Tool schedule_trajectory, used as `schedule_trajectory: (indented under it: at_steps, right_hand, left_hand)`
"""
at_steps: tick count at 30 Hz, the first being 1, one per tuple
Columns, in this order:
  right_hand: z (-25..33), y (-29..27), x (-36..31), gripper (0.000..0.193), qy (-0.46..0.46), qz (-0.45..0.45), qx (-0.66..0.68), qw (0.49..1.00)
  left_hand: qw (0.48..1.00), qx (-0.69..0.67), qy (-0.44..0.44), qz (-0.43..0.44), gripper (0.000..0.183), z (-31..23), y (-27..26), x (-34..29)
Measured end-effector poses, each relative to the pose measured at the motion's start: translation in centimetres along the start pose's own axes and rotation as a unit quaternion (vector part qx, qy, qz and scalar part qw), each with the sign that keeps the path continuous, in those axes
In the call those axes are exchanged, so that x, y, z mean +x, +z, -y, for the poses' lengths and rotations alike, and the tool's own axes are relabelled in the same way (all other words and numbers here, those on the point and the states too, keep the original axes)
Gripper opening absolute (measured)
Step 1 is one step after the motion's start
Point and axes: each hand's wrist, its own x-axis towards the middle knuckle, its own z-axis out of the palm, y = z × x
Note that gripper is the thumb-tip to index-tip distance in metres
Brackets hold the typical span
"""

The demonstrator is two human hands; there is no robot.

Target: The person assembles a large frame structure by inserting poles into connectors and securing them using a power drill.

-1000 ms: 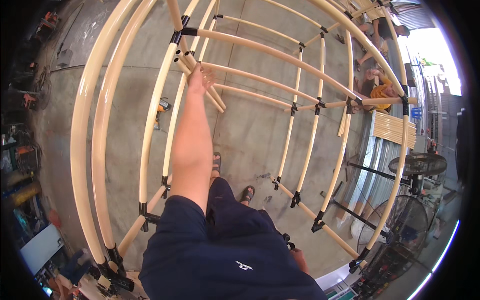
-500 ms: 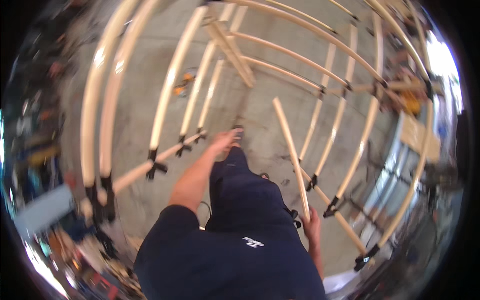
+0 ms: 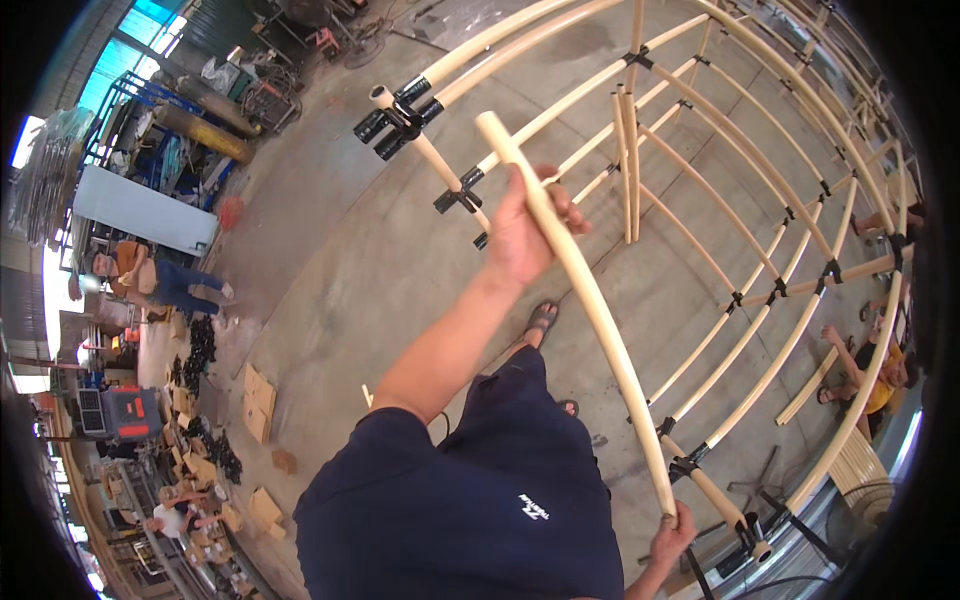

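A long pale, cream-coloured pole [image 3: 606,325] slants across in front of my body, its open far end angled up to the left. My left hand [image 3: 522,235] supports it near that far end, thumb on one side and fingers curling round the other. At the near end my right hand [image 3: 673,538] is closed on the pole's tip. Beyond stands a frame of similar poles [image 3: 700,195] joined by black connectors [image 3: 781,288]. The left hand is nearest to a cluster of black joints [image 3: 402,122] at the frame's left corner.
A person in an orange top [image 3: 132,268] stands at the left by a pale panel [image 3: 145,212]. Another person in yellow [image 3: 880,385] is low at the right, near loose poles [image 3: 808,385]. Cardboard pieces [image 3: 258,405] lie on the concrete floor [image 3: 330,330].
My left hand has risen from beside my leg and now grasps the pole's far part. The right hand still holds the near end. The view has swung, showing more of the workshop at left.
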Motion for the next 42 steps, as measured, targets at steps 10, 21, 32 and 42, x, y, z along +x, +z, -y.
schedule_trajectory:
  at_steps: [10,21,32,42]
  right_hand:
    - [7.9,-2.2,1.2,0.03,-0.109,-0.042,-0.037,0.992]
    - [12.4,-5.8,3.2,0.023,-0.031,-0.155,-0.026,0.987]
    - [16.9,-4.9,2.6,0.023,-0.139,-0.296,-0.132,0.936]
    - [16.3,-6.4,3.2,0.034,0.024,-0.477,0.184,0.859]
  left_hand:
    - [0.998,0.047,0.05,-0.015,0.048,-7.8,-2.5,-2.2]
    - [0.48,0.68,0.269,0.485,0.052,0.7,13.1,-8.2]
    - [0.303,0.664,0.028,0.683,0.045,18.4,16.8,-15.6]
    - [0.288,0.713,0.061,0.636,0.039,14.3,20.9,-14.3]
